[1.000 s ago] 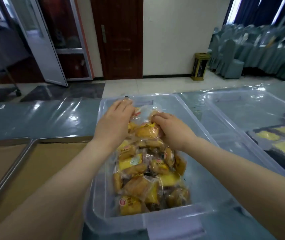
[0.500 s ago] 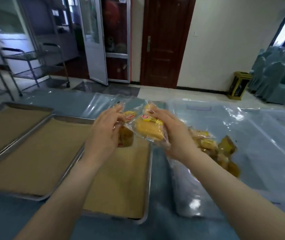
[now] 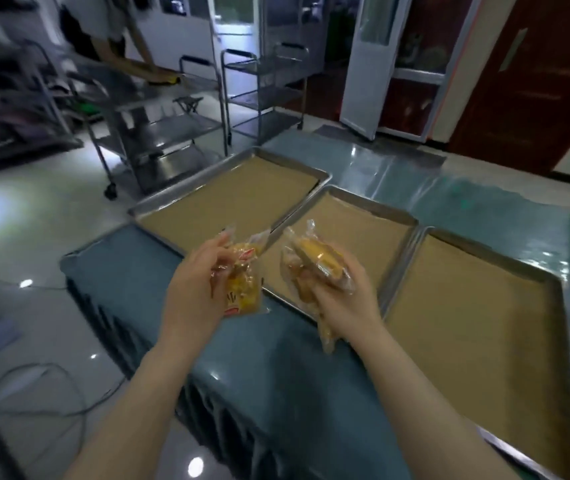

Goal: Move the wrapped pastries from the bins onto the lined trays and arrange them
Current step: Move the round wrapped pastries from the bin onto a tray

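Wrapped pastries (image 3: 243, 289) are in both hands on my feed. The left hand (image 3: 193, 299) has its fingers curled round a small bunch of yellow packets with red labels, and the clear wrapper ends stick up past the fingertips. The right hand (image 3: 342, 303) grips a second bunch (image 3: 318, 261): its fingers close over a yellow packet on top, and another packet hangs down below the palm. The picture is too blurred for me to count the packets in either hand. The two bunches are near each other but apart.

Both are held in the air at the near left corner of the middle tray (image 3: 373, 206), a metal tray lined with brown paper. The right hand's bunch is over that corner and the left hand's is about at the tray's left edge.

A right tray (image 3: 491, 259) with the same lining lies against the middle tray's right side. A far tray (image 3: 290, 164) lies against its left side, set further back.

All three rest on a table (image 3: 276, 375) with a glossy blue cover. Beyond the middle tray, across a shiny floor, stand steel carts (image 3: 262, 95). Further left of them another person (image 3: 114, 36) leans over a surface. A cable (image 3: 51, 393) lies on the floor to the left of the table, and a dark wooden door (image 3: 536, 81) stands behind the tray to the right.
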`<control>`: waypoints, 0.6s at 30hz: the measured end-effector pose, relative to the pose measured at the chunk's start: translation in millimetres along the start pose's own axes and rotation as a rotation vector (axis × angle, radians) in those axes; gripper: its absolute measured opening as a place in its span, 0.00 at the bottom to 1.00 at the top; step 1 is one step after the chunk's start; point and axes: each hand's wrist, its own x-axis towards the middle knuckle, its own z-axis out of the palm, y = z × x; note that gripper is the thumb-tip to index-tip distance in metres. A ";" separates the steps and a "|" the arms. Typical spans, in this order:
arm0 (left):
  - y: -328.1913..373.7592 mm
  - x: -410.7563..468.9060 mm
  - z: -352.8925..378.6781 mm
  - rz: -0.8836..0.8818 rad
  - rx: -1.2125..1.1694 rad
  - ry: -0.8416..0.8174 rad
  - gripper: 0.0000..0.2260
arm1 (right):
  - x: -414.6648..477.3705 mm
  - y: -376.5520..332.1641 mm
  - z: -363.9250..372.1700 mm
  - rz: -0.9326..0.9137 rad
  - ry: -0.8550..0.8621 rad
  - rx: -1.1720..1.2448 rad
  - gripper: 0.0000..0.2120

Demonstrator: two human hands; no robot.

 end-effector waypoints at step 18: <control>-234.7 132.7 -31.4 -0.418 -0.018 -0.009 0.10 | 154.5 141.2 247.1 0.655 0.230 0.427 0.07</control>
